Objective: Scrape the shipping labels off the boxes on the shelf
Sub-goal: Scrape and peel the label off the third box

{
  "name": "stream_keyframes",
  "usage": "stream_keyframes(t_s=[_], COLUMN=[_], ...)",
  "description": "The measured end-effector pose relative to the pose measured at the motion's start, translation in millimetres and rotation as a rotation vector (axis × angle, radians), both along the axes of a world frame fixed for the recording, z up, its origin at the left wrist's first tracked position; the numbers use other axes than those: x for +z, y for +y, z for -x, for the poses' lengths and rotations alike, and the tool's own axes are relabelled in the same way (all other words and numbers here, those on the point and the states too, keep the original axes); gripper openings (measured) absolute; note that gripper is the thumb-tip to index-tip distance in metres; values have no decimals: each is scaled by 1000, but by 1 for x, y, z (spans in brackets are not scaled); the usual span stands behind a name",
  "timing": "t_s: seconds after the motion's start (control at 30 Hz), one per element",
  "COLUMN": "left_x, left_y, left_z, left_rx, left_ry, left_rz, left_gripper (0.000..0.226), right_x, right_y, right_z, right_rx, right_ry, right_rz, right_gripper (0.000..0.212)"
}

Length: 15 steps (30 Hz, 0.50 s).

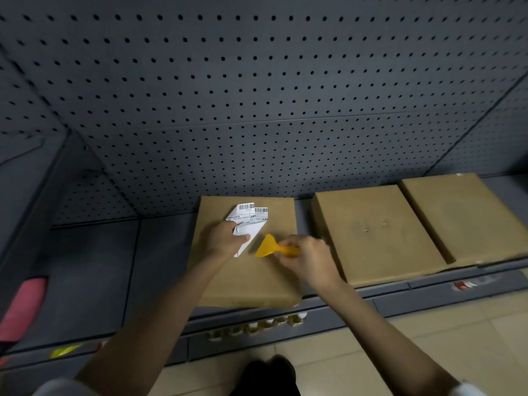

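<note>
A flat brown cardboard box [271,270] lies on the dark shelf [94,270] in front of me. A white shipping label [251,221] with barcodes is partly peeled and folded up from the box's far left area. My left hand [224,238] pinches the label's loose lower flap. My right hand [307,257] grips the handle of a yellow plastic scraper [268,247], whose blade rests on the box just right of the label. Two more brown boxes [374,232] [463,215] lie to the right, with no label visible on top.
A grey pegboard wall [257,95] rises behind the shelf. A pink object [23,307] sits at the far left edge. Shelf-edge tags [64,351] and small jars [257,327] show below the shelf front. Beige floor tiles [428,338] lie at lower right.
</note>
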State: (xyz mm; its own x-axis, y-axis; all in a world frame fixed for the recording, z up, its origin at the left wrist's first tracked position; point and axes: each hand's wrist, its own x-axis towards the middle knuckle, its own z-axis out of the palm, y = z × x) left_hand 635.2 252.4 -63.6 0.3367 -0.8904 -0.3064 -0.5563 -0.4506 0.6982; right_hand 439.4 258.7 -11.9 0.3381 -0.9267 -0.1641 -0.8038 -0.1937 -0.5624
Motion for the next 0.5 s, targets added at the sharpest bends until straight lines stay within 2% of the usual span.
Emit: stream_keyframes(t_s=[0.2, 0.37, 0.5], left_x=[5, 3, 3], left_y=[-3, -5, -5], left_z=[-2, -10, -12], left_rx=[18, 17, 27], left_ry=[19, 18, 32], left_rz=[-74, -126, -134], left_gripper=[27, 29, 27], right_x=[-26, -30, -27], right_y=[12, 10, 6], right_z=[-23, -44, -27], right_rx=[48, 66, 37], right_ry=[84, 15, 67], right_rz=[-72, -71, -66], right_gripper=[27, 27, 27])
